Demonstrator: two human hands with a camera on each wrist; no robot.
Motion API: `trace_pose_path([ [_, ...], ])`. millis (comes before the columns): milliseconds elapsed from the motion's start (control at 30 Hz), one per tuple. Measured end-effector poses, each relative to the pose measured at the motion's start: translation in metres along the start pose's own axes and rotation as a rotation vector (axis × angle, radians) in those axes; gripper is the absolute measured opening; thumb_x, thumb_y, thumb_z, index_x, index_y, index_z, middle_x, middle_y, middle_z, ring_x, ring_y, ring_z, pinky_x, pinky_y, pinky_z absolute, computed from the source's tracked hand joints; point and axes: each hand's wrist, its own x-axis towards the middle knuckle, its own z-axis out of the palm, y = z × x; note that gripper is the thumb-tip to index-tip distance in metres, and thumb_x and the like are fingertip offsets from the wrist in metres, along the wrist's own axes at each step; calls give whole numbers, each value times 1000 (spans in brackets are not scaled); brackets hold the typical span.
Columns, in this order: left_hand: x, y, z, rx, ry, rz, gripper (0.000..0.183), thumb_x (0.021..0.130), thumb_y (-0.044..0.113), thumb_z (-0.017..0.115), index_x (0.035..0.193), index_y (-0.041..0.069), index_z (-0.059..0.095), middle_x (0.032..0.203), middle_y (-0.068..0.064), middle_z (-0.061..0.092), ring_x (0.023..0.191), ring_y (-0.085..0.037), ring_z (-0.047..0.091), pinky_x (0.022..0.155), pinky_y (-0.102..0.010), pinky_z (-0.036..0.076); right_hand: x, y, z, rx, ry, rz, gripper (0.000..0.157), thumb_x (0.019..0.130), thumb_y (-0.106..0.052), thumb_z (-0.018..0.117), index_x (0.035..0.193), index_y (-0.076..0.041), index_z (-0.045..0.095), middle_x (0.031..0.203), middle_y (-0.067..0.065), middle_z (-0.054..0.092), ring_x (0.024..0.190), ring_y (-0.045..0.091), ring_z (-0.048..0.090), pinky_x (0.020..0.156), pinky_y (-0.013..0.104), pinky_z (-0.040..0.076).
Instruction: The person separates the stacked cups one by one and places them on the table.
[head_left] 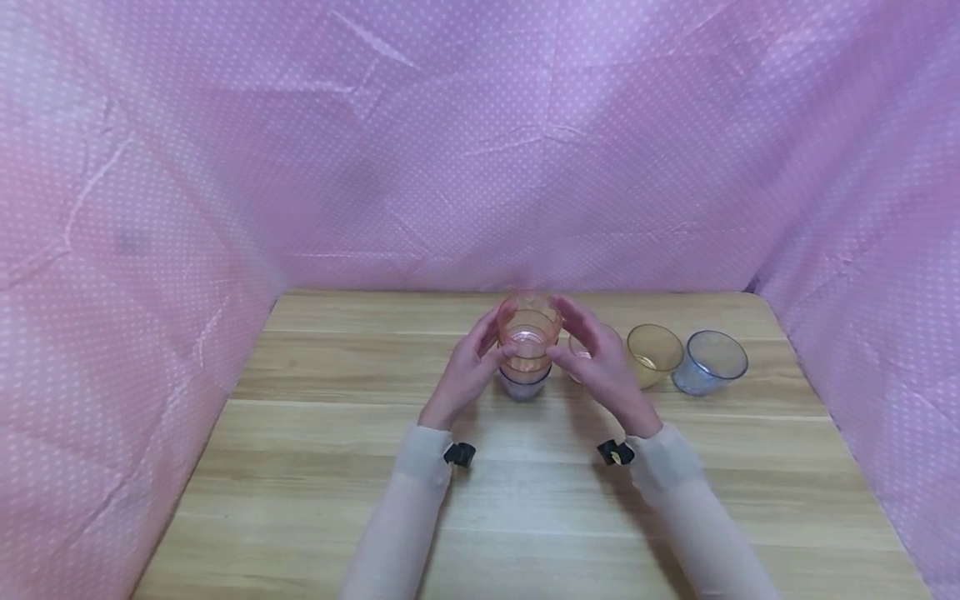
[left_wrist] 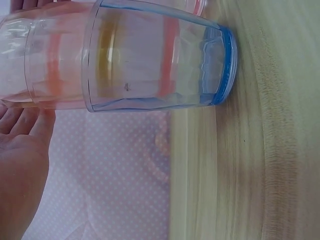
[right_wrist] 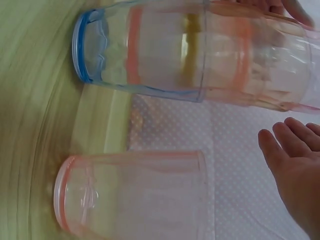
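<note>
Cup stack (head_left: 527,346) is standing upright, long axis vertical, toward the counter's (head_left: 300,450) far edge | left hand (head_left: 471,367) is hugging nearer on its left, fingers loosely bent, gripping or not I can't tell | right hand (head_left: 603,367) is hovering just beside, fingers extended, holding nothing | tapering, see-through walls are showing coral, amber, blue

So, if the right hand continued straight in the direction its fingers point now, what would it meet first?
Most likely the upper part of the stack of tinted cups; the right hand points toward it across a gap in the right wrist view, though depth is unclear.
</note>
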Motion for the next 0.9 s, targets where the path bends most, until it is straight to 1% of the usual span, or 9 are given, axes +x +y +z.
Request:
trace_pose_path([
  [67, -2, 0, 0, 10, 7, -4, 76, 97, 43, 67, 159, 10, 40, 159, -6, 47, 146, -24, 44, 123, -33, 34, 1, 1, 2, -22, -17, 15, 71, 92, -6, 79, 154, -2, 45, 154, 12, 53, 139, 32, 52, 119, 48, 40],
  [167, -4, 1, 1, 18, 11, -8, 78, 96, 45, 66, 159, 10, 39, 159, -6, 47, 147, -25, 43, 123, -34, 34, 3, 2, 5, -7, -51, 57, 74, 92, -12, 80, 156, -5, 42, 155, 11, 51, 144, 28, 47, 122, 54, 33],
  [267, -6, 0, 1, 25, 14, -9, 76, 97, 44, 65, 160, 10, 38, 160, -6, 46, 147, -25, 42, 123, -34, 34, 5, 1, 7, 18, -81, 95, 76, 93, -14, 79, 158, -8, 40, 157, 10, 49, 147, 26, 41, 124, 56, 28],
  [333, -7, 0, 1, 24, 11, 0, 73, 99, 39, 64, 160, 9, 38, 160, -8, 46, 148, -26, 42, 124, -34, 33, 6, 0, 7, 11, -89, 101, 76, 93, -14, 79, 158, -7, 39, 157, 11, 48, 147, 26, 41, 125, 55, 27],
  [467, -6, -1, 1, 20, 7, 18, 64, 103, 21, 63, 160, 6, 37, 160, -11, 45, 148, -29, 41, 124, -35, 32, 8, 1, 7, -1, -100, 96, 75, 93, -13, 79, 157, -5, 39, 157, 11, 49, 147, 27, 43, 125, 51, 29],
  [533, -6, 0, 1, 16, 4, 19, 62, 104, 16, 63, 160, 6, 37, 161, -11, 44, 148, -29, 40, 125, -35, 32, 8, 1, 6, -6, -108, 88, 74, 94, -13, 79, 157, -6, 41, 157, 10, 49, 146, 27, 43, 125, 49, 30],
  [600, -7, 0, 1, 23, 5, 14, 63, 103, 15, 63, 160, 7, 37, 161, -10, 44, 148, -28, 41, 124, -34, 33, 9, 1, 6, -7, -115, 76, 73, 94, -13, 78, 156, -7, 42, 157, 8, 50, 146, 27, 43, 125, 49, 31],
  [767, -8, 1, -1, 40, 5, -3, 63, 102, 19, 65, 160, 13, 39, 160, -4, 45, 147, -23, 42, 122, -31, 36, 10, 1, 5, -11, -132, 34, 71, 94, -12, 78, 156, -9, 44, 157, 6, 50, 145, 25, 45, 123, 47, 34],
  [900, -8, 2, -3, 36, 3, -2, 65, 101, 14, 69, 159, 11, 40, 160, -5, 46, 146, -24, 45, 121, -31, 37, 11, 2, 4, -15, -145, 4, 69, 94, -9, 77, 155, -8, 45, 156, 8, 51, 145, 26, 46, 123, 43, 35],
])
